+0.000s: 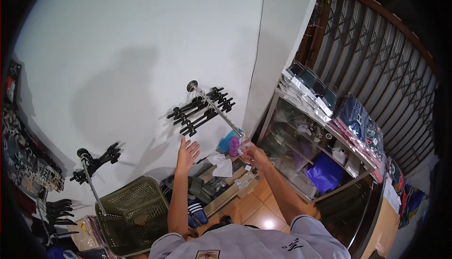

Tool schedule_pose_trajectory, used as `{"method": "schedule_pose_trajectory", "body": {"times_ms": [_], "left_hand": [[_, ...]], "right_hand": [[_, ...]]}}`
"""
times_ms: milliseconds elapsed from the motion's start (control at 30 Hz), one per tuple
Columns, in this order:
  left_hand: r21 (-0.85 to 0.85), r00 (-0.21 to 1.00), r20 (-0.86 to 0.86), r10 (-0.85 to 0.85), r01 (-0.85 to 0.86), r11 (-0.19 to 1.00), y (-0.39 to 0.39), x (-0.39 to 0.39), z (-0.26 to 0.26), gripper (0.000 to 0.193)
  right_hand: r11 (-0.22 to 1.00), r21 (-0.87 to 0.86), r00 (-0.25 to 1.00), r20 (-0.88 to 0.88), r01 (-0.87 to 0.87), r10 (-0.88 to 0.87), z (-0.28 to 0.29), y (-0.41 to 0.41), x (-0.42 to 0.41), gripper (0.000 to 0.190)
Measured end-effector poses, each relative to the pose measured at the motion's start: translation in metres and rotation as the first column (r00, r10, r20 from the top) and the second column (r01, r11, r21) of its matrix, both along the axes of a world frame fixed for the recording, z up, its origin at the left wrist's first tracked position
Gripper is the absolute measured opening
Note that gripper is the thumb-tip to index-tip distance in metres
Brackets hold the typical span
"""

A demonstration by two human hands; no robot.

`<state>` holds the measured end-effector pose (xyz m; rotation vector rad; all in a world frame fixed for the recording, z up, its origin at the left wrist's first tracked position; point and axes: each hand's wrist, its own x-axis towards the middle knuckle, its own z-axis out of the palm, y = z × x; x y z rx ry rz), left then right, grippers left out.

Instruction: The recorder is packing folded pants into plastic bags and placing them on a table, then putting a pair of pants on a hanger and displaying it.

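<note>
My left hand [188,153] is raised in front of the white wall with its fingers apart and nothing in it. Just above it, black clip hangers [201,112] hang on a metal display rod [220,112] fixed to the wall. In my right hand [255,156] is a small clear plastic item [244,143], partly hidden by the fingers; its exact kind is unclear. Close to its left stands a purple bottle [234,147], with a bright blue object [227,141] behind it. White paper or cloth [222,166] lies between and below my hands.
A glass display cabinet [287,132] stands at the right, bearing bagged clothes [360,124]. Below are a wooden pallet [226,200] and blue slides [197,212]. An olive plastic basket [132,211] sits left, near a second wall rod [92,185].
</note>
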<state>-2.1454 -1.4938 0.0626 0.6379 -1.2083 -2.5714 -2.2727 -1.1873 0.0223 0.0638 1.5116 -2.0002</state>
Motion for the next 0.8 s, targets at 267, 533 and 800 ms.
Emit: {"method": "schedule_pose_trajectory", "body": {"times_ms": [267,533,800], "left_hand": [[0.042,0.997,-0.037,0.07,-0.069,0.997,-0.012,-0.058,-0.016,0.08],[-0.155,0.97,-0.109,0.217,-0.232,0.96,0.001,-0.063,-0.008,0.064],[-0.26,0.999,-0.049,0.011,-0.024,0.965,0.051,-0.051,-0.028,0.063]], "right_hand": [[0.999,-0.033,0.999,-0.003,-0.035,0.035,0.003,-0.022,-0.063,0.027],[0.989,0.143,0.988,0.144,0.037,-0.058,-0.056,0.021,-0.01,0.032],[0.954,0.2,0.842,0.454,0.223,-0.292,-0.162,0.146,0.104,0.024]]}}
